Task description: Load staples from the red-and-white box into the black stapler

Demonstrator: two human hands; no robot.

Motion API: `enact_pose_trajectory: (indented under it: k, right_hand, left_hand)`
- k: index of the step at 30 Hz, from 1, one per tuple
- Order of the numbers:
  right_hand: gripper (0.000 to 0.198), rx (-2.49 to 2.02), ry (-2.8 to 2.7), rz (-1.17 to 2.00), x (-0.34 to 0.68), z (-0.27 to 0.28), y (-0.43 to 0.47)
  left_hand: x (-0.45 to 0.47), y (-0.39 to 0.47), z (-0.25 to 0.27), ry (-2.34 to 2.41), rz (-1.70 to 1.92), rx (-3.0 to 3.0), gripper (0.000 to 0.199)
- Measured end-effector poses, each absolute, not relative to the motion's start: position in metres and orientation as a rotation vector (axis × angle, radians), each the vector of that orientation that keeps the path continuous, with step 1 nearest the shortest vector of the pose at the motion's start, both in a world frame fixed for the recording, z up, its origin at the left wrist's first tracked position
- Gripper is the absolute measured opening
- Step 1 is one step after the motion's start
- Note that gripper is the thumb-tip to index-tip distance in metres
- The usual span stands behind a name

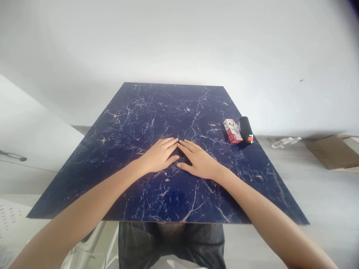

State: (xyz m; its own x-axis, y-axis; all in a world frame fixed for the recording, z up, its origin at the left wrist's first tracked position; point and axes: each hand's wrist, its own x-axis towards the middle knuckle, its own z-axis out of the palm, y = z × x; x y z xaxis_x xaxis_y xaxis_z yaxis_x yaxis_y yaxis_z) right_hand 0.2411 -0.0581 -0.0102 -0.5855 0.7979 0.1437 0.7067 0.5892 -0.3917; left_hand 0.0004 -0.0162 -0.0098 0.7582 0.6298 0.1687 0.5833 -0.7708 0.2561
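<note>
My left hand lies palm down on the dark blue marbled table, its fingers stretched out and holding nothing. Opposite it, my right hand rests flat in the same way, also with nothing in it. The fingertips of both hands meet or nearly meet at the middle of the table. Beyond my right hand, near the right edge, sits a small red and white box. Right beside that box is a black cylinder-like object with an orange patch at its near end; its exact kind is unclear.
A white wall stands behind the table. On the floor at the right are a clear plastic bottle and a cardboard box. A white chair-like frame is below the table's near left edge.
</note>
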Motion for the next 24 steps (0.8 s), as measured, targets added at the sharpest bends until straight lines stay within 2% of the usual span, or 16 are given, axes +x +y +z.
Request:
enact_pose_trajectory:
  k: [24]
  right_hand:
    - [0.080, -1.249, -2.540, 0.409, 0.2407, -0.0082, -0.0594]
  left_hand:
    - [0.0007, -0.0152, -0.0110, 0.980, 0.319, 2.778, 0.058]
